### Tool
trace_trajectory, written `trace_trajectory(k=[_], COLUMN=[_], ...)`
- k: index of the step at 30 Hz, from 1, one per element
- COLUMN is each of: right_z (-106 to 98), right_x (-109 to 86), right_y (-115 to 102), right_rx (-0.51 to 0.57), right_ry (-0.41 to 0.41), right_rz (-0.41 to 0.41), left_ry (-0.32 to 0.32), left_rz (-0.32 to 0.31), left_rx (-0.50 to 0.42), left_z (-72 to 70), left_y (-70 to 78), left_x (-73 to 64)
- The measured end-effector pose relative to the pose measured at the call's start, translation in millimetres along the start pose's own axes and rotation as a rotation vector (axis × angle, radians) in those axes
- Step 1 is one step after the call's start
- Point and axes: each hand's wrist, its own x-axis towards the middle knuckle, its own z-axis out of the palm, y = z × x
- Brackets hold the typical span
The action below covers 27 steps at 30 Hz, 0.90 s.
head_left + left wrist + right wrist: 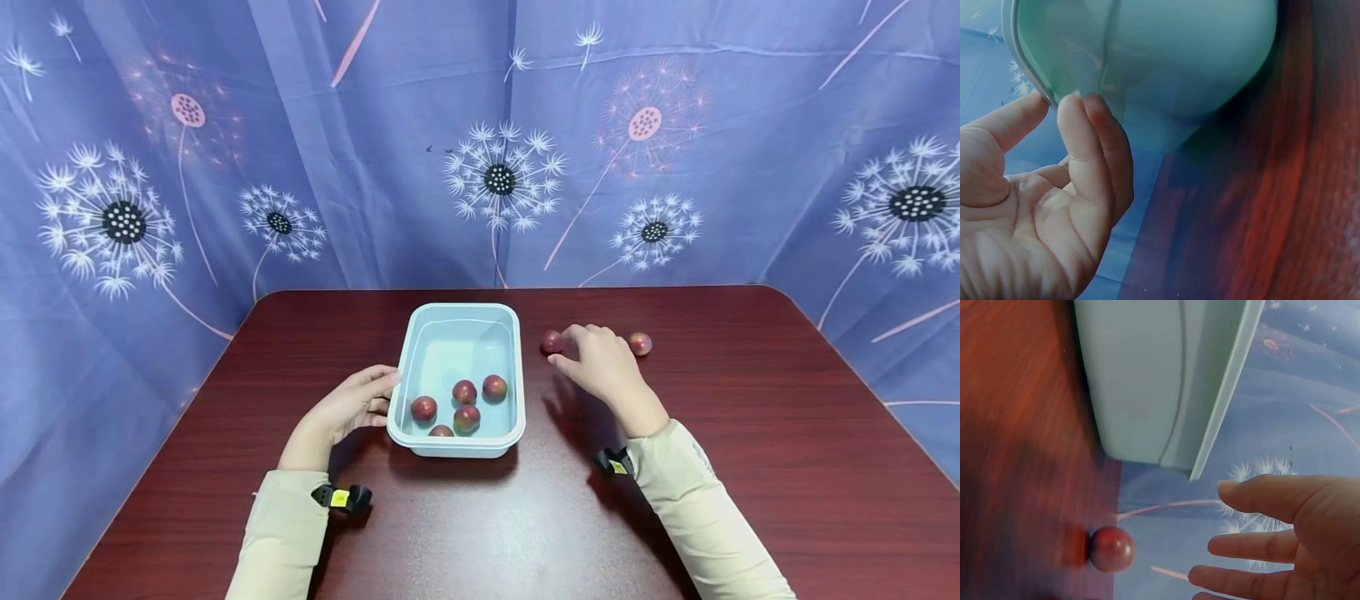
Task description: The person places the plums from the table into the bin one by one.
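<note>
- I have the left hand [348, 408] clamped on the left rim of a pale blue box [450, 350], thumb at the edge and fingers against the outer wall.
- The box stands on a dark red table [750, 400], between the two hands.
- Inside it I count five plums [467, 418], all in the half nearer the person; the front rim partly hides one.
- My right hand [603, 362] hovers over the table to the right of the box, its thumb and fingertips apart.
- One loose plum [551, 342] lies on the table between the box and that hand; the right wrist view shows me a gap between fingers and fruit.
- A second loose plum [640, 343] lies to the right of the same hand, near it.
- I see pale sleeves [285, 525] on both arms.
- Behind the table hangs a blue curtain [397, 167] printed with dandelions.
</note>
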Motion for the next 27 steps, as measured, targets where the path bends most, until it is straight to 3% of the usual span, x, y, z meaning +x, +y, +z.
trace_trajectory(k=[18, 27], right_z=[4.0, 12.0], right_x=[4.7, 8.1], right_y=[35.4, 45.8], right_rx=[-0.053, -0.073], right_ry=[-0.064, -0.106], right_rz=[0.130, 0.098], left_ry=[-0.003, -0.001], left_rz=[-0.004, -0.002], left_rx=[-0.002, -0.006], left_z=[-0.8, -0.7], left_y=[-1.3, -2.2], left_x=[0.6, 1.0])
